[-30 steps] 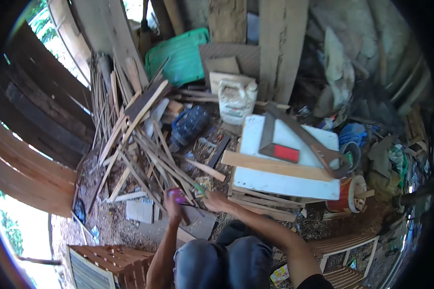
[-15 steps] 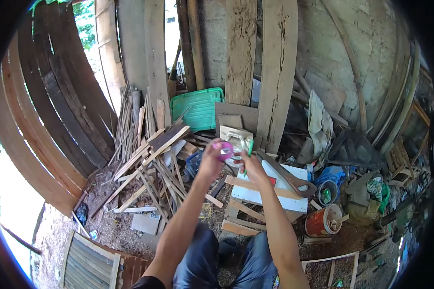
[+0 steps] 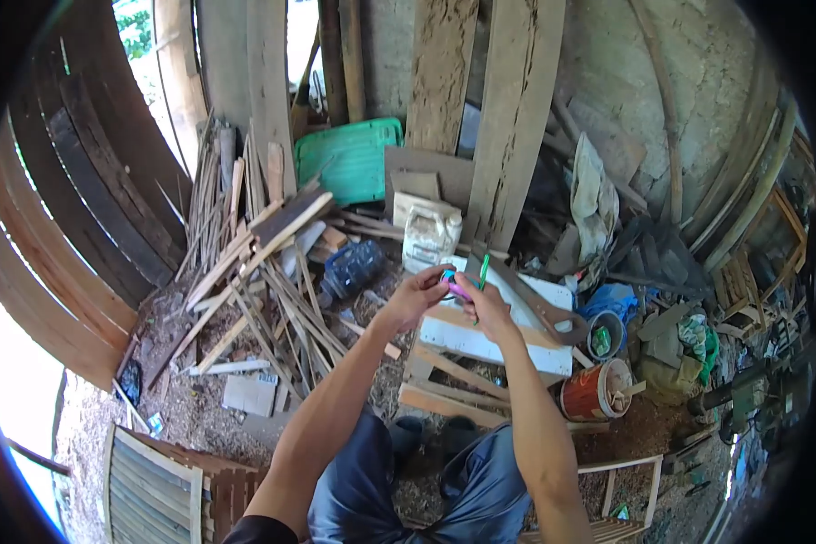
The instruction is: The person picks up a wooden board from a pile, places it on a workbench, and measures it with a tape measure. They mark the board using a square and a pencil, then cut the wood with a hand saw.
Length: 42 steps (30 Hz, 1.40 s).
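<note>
Presently, the small pink-purple rounded object with a blue part (image 3: 461, 289), probably of plastic, is between the two hands; in view it lies over the far left portion of the white flat board (image 3: 544, 359), but its height cannot be told. The left hand (image 3: 417, 297) has its fingertips pinched on this object; the right hand (image 3: 490, 313) is clamped around a thin green stick (image 3: 485, 265). Both things look light and stiff, and perhaps a little slippery, so the object is best gripped at its sides, the stick around its middle. The stick's long axis runs away from the person, its far end leaning slightly right; where the object faces, fingers hide. On the board lie a light-brown wooden plank (image 3: 449, 318) and a brown-handled hand saw (image 3: 529, 304). Beyond its far left corner stands a dirty white plastic jug (image 3: 429, 240).
</note>
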{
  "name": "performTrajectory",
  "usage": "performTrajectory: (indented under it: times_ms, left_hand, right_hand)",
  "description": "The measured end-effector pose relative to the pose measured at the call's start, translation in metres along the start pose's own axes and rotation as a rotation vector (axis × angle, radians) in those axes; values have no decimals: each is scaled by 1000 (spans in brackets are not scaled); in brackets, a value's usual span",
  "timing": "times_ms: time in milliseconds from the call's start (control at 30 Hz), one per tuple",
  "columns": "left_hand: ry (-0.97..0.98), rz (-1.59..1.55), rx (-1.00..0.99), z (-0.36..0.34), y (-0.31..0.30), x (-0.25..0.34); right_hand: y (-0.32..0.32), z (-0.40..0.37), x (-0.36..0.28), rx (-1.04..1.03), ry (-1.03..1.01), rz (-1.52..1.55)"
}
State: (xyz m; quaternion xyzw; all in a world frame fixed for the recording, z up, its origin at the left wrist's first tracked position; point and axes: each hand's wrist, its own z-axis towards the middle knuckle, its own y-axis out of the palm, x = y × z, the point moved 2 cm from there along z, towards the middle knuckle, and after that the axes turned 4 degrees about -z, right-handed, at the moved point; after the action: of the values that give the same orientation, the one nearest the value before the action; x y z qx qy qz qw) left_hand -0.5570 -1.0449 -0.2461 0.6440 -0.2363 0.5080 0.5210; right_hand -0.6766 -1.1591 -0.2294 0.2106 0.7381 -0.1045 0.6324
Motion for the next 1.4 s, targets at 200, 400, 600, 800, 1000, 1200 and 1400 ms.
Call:
performTrajectory:
  times_ms: [200, 400, 600, 800, 1000, 1200, 1400]
  left_hand:
    - [-93, 208, 115, -8, -17, 4]
    - [-154, 54, 312, -4, -41, 0]
    - [-119, 395, 464, -25, -72, -3]
    - [-199, 583, 557, -19, -74, -11]
    - [-224, 554, 521, -16, -76, -20]
    - [-269, 567, 498, -16, -76, -24]
    - [-333, 480, 494, -13, -75, -29]
  right_hand:
    - [6, -1, -6, 161, 0, -310]
    - [1, 2, -9, 303, 18, -612]
    - [-23, -11, 3, 269, 123, -670]
    - [-35, -9, 5, 250, 310, -781]
    - [-28, -21, -6, 234, 336, -843]
    - [-33, -23, -1, 243, 316, -851]
    - [-39, -15, 9, 198, 366, -882]
